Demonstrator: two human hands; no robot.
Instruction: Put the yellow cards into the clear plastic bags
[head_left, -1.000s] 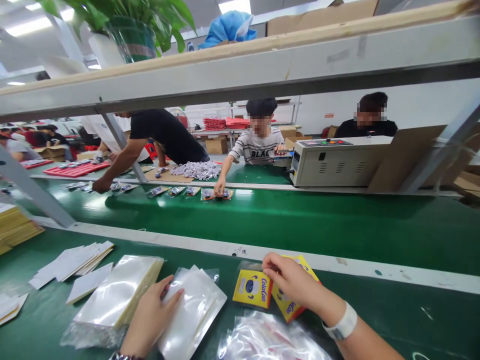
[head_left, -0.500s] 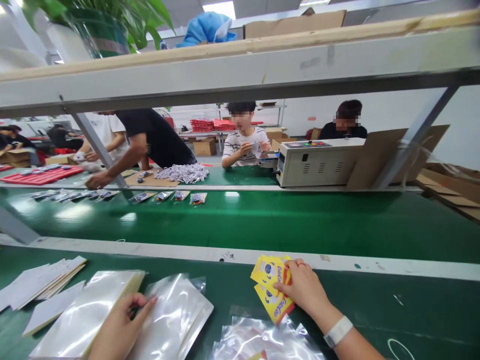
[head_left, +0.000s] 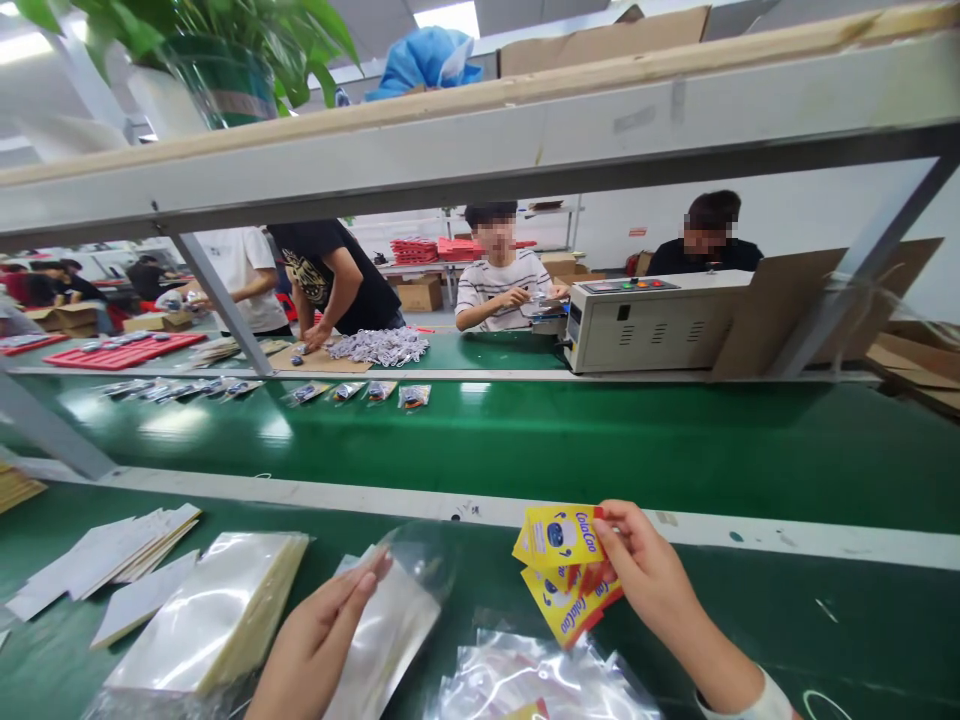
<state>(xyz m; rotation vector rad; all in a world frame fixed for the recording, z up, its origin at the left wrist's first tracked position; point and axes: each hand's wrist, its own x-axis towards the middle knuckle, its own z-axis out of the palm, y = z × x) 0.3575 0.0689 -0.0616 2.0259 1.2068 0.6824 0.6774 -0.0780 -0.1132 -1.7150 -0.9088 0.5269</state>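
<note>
Pinching the upper edge of a clear plastic bag (head_left: 390, 625), the left hand (head_left: 319, 645) is seen low in the head view, thumb and fingers pressed together on the film so that the bag's mouth is raised off the green worktable (head_left: 750, 620). The bag's lower part is laid across a stack of the same clear bags (head_left: 206, 615), which rests just left of that hand. Two yellow ColaCao cards (head_left: 566, 570) are gripped by the right hand (head_left: 656, 585), thumb on the front and fingers curled behind; the cards are fanned, one above the other, and are held in the air just right of the bag's raised mouth, apart from it. A loose heap of filled clear packets (head_left: 525, 680) lies on the table below the cards. White paper slips (head_left: 105, 550) are spread at the far left of the table.

Beyond a pale rail, a green conveyor belt (head_left: 600, 450) carries a row of small packed items (head_left: 352, 392). On the far side of the belt, several people are seated or standing at a second table, where a grey machine with coloured buttons (head_left: 645, 320) and a pile of white cords (head_left: 379, 345) are set. A potted plant (head_left: 210, 60) stands on the overhead shelf.
</note>
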